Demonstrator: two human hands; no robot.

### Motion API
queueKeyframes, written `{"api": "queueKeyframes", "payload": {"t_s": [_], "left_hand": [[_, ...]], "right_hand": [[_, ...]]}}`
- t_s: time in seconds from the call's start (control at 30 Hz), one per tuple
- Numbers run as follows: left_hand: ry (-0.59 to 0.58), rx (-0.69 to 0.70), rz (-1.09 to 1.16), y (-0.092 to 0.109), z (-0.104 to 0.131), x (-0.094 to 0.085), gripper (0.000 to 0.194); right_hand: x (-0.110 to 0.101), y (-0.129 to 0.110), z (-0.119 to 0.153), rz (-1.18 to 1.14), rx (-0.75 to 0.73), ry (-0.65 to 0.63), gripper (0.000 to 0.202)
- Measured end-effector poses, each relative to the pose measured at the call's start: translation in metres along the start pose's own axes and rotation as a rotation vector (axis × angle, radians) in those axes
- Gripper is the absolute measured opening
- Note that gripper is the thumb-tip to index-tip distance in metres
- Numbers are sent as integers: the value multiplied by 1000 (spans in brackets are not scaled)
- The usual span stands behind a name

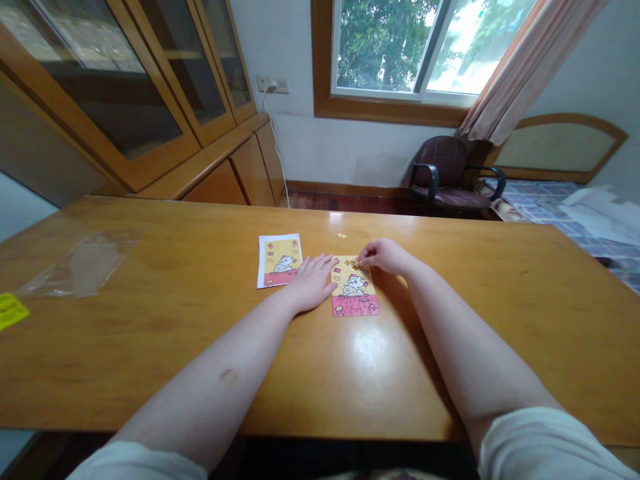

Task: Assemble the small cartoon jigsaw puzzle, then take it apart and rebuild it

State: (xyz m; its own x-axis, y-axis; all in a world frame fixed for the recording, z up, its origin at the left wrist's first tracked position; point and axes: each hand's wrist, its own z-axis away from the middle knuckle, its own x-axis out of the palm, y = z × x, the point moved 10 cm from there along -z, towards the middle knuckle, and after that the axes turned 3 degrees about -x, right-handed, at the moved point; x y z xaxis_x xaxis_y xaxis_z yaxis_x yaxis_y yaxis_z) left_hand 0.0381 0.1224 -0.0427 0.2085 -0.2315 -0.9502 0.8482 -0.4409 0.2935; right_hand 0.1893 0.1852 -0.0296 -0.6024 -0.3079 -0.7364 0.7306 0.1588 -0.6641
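A yellow and pink jigsaw puzzle (pixel 354 305) with a white cartoon animal lies on the wooden table, with open gaps near its upper right part. My left hand (pixel 313 283) rests flat with fingers spread, its fingertips at the puzzle's left edge. At the upper right edge, my right hand (pixel 381 257) has its fingers pinched over a small piece, partly hidden by the fingers. Left of the puzzle is a printed picture card (pixel 274 267) with the same design, its lower right side partly behind my left hand. Loose puzzle pieces (pixel 341 235) lie beyond the puzzle.
On the wooden table (pixel 200 360), a clear plastic bag (pixel 90 263) lies at the left, near a yellow label (pixel 11 310). A glass-door cabinet (pixel 200 157) stands at the back left. Beyond the far edge are a chair (pixel 445 170) and a bed (pixel 530 200).
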Motion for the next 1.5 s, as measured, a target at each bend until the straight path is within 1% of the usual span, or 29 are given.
{"api": "queueKeyframes", "payload": {"t_s": [0.1,0.47,0.67,0.77,0.93,1.13,1.23,1.3,1.4,1.43,1.5], "left_hand": [[-1,-2,1,0,0,0,60],[4,8,4,0,0,0,60],[5,4,-1,1,1,-1,59],[2,4,0,1,1,-2,59],[-2,0,3,1,1,-2,59],[-2,-2,1,2,1,-2,59],[-8,-7,-2,2,2,-2,59],[-8,-6,-4,2,2,-3,59],[-4,1,-6,2,2,-3,60],[-4,3,-6,2,2,-2,60],[-3,4,-5,1,1,-1,60]], "right_hand": [[5,-1,1,23,13,-29,6],[9,-3,2,113,56,-32,5],[10,-5,2,164,28,-21,4],[8,-6,2,146,7,7,4],[0,1,0,132,12,109,11],[4,13,-2,130,67,80,18],[3,9,-1,156,54,82,19],[-3,0,0,218,5,141,19],[-11,-17,4,400,-88,274,33],[-9,-21,4,465,-110,294,40],[-2,-24,1,564,-117,287,54]]}}
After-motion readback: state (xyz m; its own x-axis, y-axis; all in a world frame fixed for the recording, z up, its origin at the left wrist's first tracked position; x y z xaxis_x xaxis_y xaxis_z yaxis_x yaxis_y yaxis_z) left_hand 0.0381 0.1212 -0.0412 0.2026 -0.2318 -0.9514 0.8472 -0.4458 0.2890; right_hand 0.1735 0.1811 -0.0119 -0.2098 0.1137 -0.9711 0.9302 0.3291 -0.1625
